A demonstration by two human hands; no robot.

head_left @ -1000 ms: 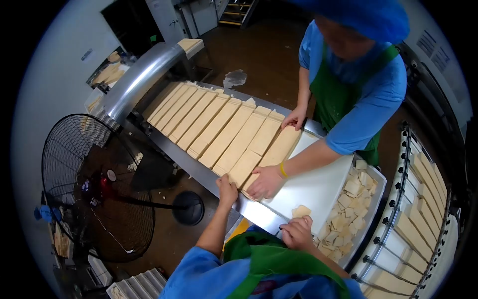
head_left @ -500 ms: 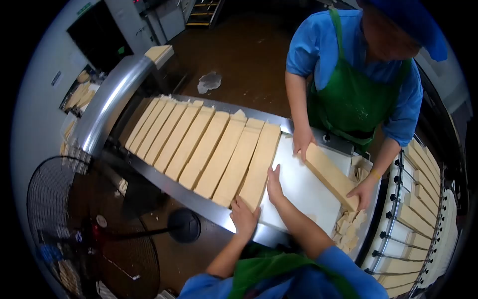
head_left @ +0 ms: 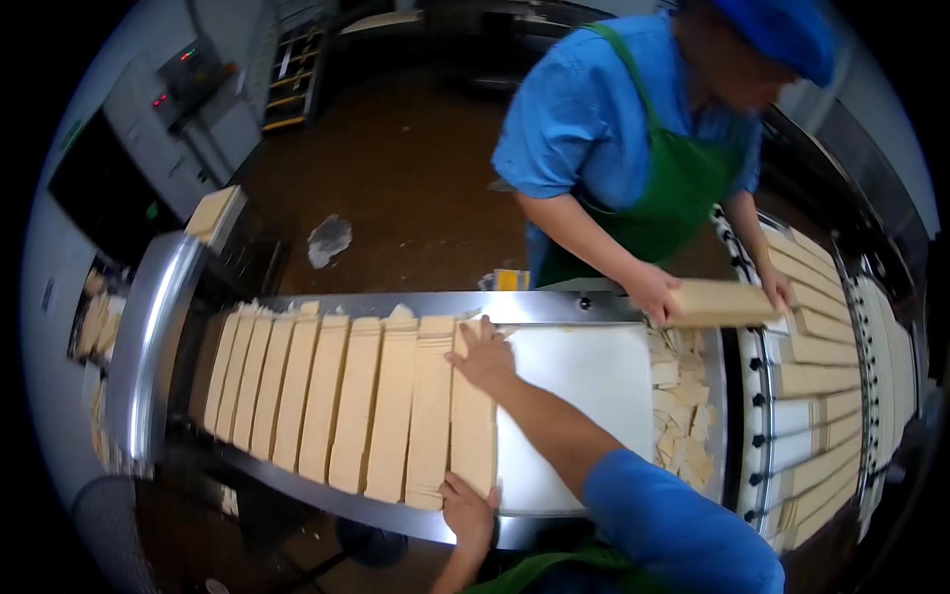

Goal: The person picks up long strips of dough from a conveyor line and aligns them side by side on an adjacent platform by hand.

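Several long, pale-yellow stacks of thin sheets (head_left: 381,406) lie side by side across a steel-edged conveyor. The rightmost stack (head_left: 473,426) is between my two hands. My left hand (head_left: 468,510) is closed round its near end, thumb on the right side and fingers on the left. My right hand (head_left: 485,358) lies over the far end with its fingers spread, touching the top. To the right, a co-worker's hands hold another stack (head_left: 722,303) by both ends, level above the far edge.
White belt surface (head_left: 574,406) lies right of my stack. A trough of broken scraps (head_left: 681,416) follows, then a second conveyor with stacks (head_left: 816,379) and black knobs. A curved steel cover (head_left: 158,337) stands left. The co-worker (head_left: 633,148) stands across the belt.
My view has turned to the right. My right hand has moved from beside the rightmost stack onto its far end. The co-worker has carried a stack right, toward the second conveyor.
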